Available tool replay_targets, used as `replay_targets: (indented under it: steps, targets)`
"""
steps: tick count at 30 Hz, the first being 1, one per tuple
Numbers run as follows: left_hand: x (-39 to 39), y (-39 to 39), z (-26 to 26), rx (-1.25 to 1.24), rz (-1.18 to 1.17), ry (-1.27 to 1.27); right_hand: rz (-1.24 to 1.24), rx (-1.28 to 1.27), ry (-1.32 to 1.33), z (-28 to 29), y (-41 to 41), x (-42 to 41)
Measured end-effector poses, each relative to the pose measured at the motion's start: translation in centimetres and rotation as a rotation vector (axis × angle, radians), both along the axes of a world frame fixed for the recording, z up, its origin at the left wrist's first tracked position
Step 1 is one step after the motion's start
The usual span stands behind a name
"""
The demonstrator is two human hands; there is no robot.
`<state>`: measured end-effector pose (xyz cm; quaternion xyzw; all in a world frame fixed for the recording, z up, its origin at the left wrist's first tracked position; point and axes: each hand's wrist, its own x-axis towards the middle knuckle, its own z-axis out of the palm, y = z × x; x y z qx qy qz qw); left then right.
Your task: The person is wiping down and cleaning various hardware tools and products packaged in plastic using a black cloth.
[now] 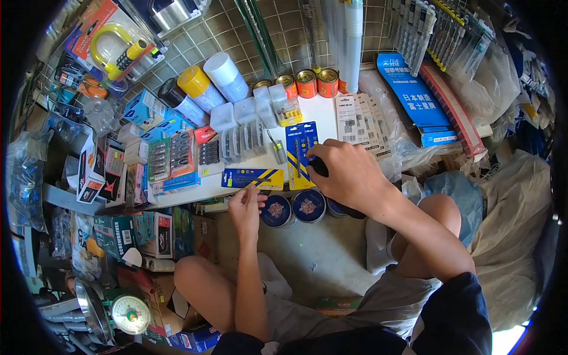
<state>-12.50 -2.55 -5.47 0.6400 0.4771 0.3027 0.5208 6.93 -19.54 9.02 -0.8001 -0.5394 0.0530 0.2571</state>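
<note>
My right hand (350,171) is curled around a black object (318,167), over the right edge of two upright blue-and-yellow drill bit cards (301,155). Beside the shelf's front edge, my left hand (246,206) has bent fingers close below another drill bit card (253,179) lying sideways; whether it touches the card or holds anything small is unclear. Fanned white cards with barcodes (360,126) lie right of the upright cards. A small clear packet (277,148) with a green sticker lies to their left.
Clear plastic cases (239,142), screwdriver bit packs (183,153), spray cans (226,77) and small red tins (306,83) crowd the white shelf. Blue-lidded round tins (309,205) stand below its edge. A dial scale (131,314) is at lower left. Drill bits hang from the wire grid (377,26).
</note>
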Motion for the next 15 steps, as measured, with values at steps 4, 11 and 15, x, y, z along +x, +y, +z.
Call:
replay_targets:
  steps: [4, 11, 15]
  targets:
    - [0.6, -1.4, 0.9, 0.41, -0.101, 0.26, -0.011, -0.012, 0.008, 0.2, -0.7, 0.9]
    - [1.8, -3.4, 0.0, 0.468, -0.189, 0.094, -0.04, -0.005, -0.017, 0.3, -1.2, 2.0]
    - [1.0, -4.3, 2.0, 0.363, -0.259, 0.111, -0.036, -0.037, -0.007, 0.3, -1.5, 2.4]
